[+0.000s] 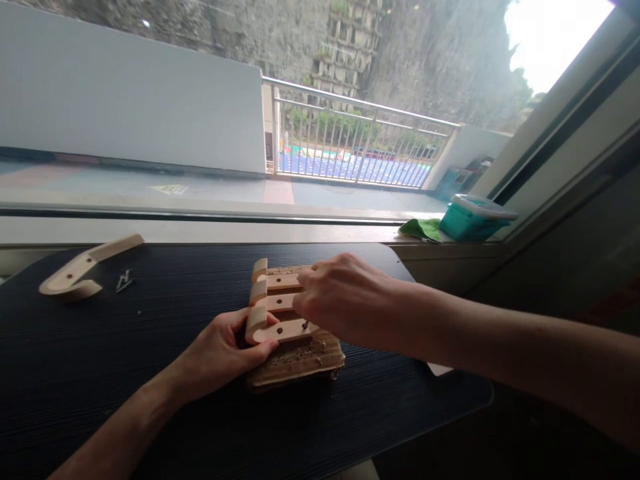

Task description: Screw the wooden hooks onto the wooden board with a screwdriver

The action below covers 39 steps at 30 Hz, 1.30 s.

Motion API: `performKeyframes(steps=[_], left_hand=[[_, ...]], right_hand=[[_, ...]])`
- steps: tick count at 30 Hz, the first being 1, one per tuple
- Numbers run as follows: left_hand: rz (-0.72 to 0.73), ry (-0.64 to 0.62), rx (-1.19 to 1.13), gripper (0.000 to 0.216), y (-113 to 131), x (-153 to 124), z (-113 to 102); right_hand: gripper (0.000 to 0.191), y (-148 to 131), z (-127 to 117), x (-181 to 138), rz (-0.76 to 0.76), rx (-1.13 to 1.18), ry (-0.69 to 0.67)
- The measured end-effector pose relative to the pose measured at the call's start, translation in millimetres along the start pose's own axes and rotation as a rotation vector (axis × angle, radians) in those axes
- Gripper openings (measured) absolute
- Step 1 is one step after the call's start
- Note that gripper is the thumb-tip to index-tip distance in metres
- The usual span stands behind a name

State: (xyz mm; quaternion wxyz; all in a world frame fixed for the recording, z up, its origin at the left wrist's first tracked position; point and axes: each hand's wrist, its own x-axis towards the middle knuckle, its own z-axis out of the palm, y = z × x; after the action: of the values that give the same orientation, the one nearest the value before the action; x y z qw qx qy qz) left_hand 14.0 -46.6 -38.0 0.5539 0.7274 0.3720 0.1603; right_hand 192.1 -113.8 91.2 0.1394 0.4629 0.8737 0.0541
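Observation:
Three pale wooden hooks lie side by side on a thick brown cardboard piece [300,362], their curled ends to the left. My left hand [225,343] pinches the curled end of the nearest wooden hook [290,331], thumb in front and fingers behind. A small metal tip or screw [305,325] stands at that hook's right hole. Just above it, my right hand [340,293] is closed, and whatever it holds is hidden by the fingers. Beyond are the middle hook [283,303] and the far hook [281,281], their right ends covered by my right hand.
On the dark table [125,360], another wooden hook [75,275] lies at the left beside several loose screws [125,281]. A teal lidded box [470,220] and a green leaf-shaped piece [421,229] sit on the windowsill. Beneath my right forearm, a pale flat corner [440,369] shows.

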Motion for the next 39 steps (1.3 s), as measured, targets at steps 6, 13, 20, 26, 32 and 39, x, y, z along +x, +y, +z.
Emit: performKeyframes(steps=[6,13,20,26,32,39], left_hand=[[0.010,-0.003,0.005,0.036,-1.1,-0.4,-0.4],[0.040,0.013,0.038,0.038,-1.1,-1.2,-0.4],[0.061,0.004,0.053,0.035,-0.4,-1.5,-1.4],[0.046,-0.001,0.044,0.037,-1.2,-1.3,-1.3],[0.043,0.025,0.047,0.038,-0.3,-1.3,-0.5],[0.043,0.005,0.041,0.037,-0.5,-1.6,-0.5]], right_hand=[[0.022,5.8,-3.0,5.7,0.279,0.130,-0.141],[0.017,3.4,-17.0,-7.1,0.222,0.194,-0.145],[0.023,3.5,-8.4,-4.9,-0.007,0.148,-0.017],[0.014,5.4,-5.7,-2.5,0.150,0.164,-0.075],[0.022,12.4,-4.2,-2.7,0.275,0.262,-0.031],[0.020,4.2,-2.0,-5.8,0.134,0.006,0.061]])
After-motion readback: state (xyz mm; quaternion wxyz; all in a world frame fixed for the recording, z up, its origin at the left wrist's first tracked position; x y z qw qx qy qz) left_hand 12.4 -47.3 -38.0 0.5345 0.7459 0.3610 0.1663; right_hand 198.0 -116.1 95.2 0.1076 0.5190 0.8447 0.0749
